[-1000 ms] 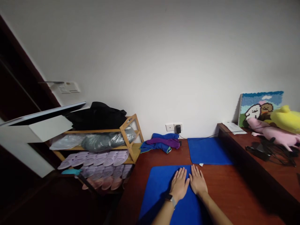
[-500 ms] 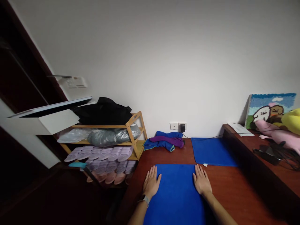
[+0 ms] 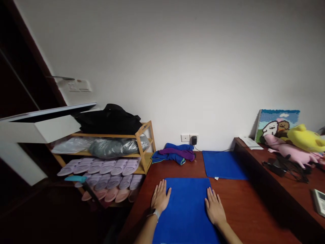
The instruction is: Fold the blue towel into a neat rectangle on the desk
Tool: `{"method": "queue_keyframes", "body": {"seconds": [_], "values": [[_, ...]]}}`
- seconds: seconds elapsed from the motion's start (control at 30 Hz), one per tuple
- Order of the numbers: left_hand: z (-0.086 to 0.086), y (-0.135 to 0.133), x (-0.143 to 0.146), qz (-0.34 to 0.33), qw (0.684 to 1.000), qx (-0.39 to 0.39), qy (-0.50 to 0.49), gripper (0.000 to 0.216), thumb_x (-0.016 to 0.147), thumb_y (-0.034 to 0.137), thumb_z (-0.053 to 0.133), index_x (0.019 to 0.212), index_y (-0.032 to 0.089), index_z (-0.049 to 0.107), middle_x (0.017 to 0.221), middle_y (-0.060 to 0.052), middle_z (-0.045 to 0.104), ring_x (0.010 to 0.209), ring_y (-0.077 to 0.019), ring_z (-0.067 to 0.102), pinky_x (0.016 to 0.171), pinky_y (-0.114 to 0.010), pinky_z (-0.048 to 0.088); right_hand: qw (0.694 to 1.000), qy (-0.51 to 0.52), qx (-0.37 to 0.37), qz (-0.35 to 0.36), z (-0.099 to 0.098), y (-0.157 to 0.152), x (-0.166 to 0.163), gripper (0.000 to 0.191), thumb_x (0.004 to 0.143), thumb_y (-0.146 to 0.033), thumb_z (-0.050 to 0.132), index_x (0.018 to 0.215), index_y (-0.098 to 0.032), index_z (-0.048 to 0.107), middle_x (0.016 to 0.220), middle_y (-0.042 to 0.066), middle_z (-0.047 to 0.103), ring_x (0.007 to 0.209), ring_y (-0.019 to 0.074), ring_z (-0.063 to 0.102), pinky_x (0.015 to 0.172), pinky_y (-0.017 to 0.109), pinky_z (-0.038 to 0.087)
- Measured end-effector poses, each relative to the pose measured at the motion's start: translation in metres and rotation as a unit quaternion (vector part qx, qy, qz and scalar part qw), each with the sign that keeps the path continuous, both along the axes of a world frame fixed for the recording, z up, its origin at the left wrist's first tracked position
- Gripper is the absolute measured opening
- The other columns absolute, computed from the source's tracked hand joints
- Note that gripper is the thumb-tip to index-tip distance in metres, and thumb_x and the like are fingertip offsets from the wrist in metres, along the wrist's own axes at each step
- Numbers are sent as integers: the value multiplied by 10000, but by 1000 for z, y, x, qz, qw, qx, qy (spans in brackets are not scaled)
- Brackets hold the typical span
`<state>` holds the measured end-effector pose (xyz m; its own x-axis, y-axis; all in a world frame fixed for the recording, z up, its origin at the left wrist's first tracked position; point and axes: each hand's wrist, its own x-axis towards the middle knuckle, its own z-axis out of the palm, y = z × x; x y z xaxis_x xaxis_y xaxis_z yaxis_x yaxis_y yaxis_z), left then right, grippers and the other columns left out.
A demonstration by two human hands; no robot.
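1. Blue cloth (image 3: 186,206) lies spread flat on the near part of the wooden table (image 3: 243,206), with a hand pressed on each side edge.
2. The left hand (image 3: 159,198) lies open and flat on the cloth's left edge, fingers together.
3. The right hand (image 3: 214,208) lies open and flat on the right edge, holding nothing.
4. Farther off lies a second blue cloth (image 3: 223,164), and left of it a heap of cloths (image 3: 175,154), seemingly crumpled.
5. Far left stands a wooden rack (image 3: 142,149) of slippers (image 3: 109,167).
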<state>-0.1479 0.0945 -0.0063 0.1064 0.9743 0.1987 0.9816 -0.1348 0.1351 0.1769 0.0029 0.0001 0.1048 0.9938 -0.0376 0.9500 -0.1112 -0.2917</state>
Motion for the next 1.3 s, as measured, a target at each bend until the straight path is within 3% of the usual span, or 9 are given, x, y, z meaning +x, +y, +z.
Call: {"method": "queue_keyframes", "body": {"seconds": [0.13, 0.23, 0.33, 0.47, 0.57, 0.67, 0.83, 0.93, 1.3], "values": [[5, 2, -3, 2, 1000, -18, 15, 714, 1034, 555, 218, 1588, 119, 329, 1643, -125, 329, 1530, -270, 293, 1255, -484, 237, 1000, 5, -8, 1, 9, -4, -2, 702, 1012, -479, 107, 1615, -126, 171, 1685, 4, 148, 1566, 195, 113, 1287, 422, 107], [11, 1, 13, 8, 999, 37, 7, 672, 1047, 501, 207, 1603, 134, 290, 1637, -124, 350, 1529, -276, 292, 1251, -507, 252, 1000, 22, -2, 4, 12, -2, -2, 703, 1015, -493, 119, 1613, -131, 186, 1683, 12, 159, 1565, 195, 117, 1288, 423, 109], [16, -16, 65, -50, 996, 67, -20, 624, 1067, 442, 176, 1619, 159, 234, 1647, -102, 340, 1533, -262, 285, 1254, -500, 263, 1000, 28, 2, 2, 12, -1, -1, 689, 1013, -483, 143, 1613, -149, 206, 1683, 12, 173, 1565, 200, 116, 1287, 428, 110], [13, -56, 153, -254, 966, 12, -36, 594, 1072, 446, 197, 1630, 243, 173, 1680, -30, 262, 1546, -228, 250, 1262, -460, 271, 1000, 14, -8, 13, 11, -2, 1, 675, 1006, -440, 164, 1612, -147, 215, 1683, 19, 166, 1568, 205, 106, 1283, 433, 92], [5, -77, 180, -264, 963, -9, -46, 593, 1074, 446, 171, 1631, 249, 135, 1674, -39, 273, 1548, -222, 243, 1265, -471, 264, 1000, 4, -8, 22, 11, -3, 2, 668, 1004, -423, 166, 1612, -151, 223, 1686, 21, 159, 1570, 206, 94, 1279, 429, 81], [4, -81, 151, -213, 976, -27, -35, 628, 1066, 507, 181, 1626, 222, 185, 1666, -74, 280, 1544, -247, 248, 1263, -502, 254, 1000, 1, -7, 11, 11, -4, 2, 682, 1009, -434, 145, 1612, -121, 194, 1686, 32, 163, 1570, 203, 102, 1279, 422, 82], [11, -76, 44, -46, 998, -47, -11, 725, 1045, 592, 174, 1602, 143, 294, 1664, -97, 269, 1543, -258, 246, 1268, -477, 242, 1000, -1, -12, 4, 7, -3, 1, 697, 1013, -470, 113, 1615, -120, 152, 1693, 19, 148, 1570, 195, 100, 1282, 413, 82], [9, -78, 3, 10, 1000, -28, -5, 756, 1038, 610, 174, 1597, 117, 304, 1664, -108, 270, 1538, -261, 262, 1259, -458, 263, 1000, -12, -20, 3, 4, -3, 1, 703, 1011, -476, 96, 1616, -122, 139, 1696, 12, 141, 1570, 190, 89, 1283, 405, 80], [-10, -78, -5, 15, 1000, 15, -13, 747, 1038, 607, 230, 1599, 118, 293, 1656, -115, 309, 1536, -267, 274, 1256, -474, 277, 999, -30, -24, -18, 9, 33, 3, 695, 1009, -458, 76, 1628, -149, 138, 1703, 4, 126, 1571, 197, 101, 1272, 425, 116]]}}
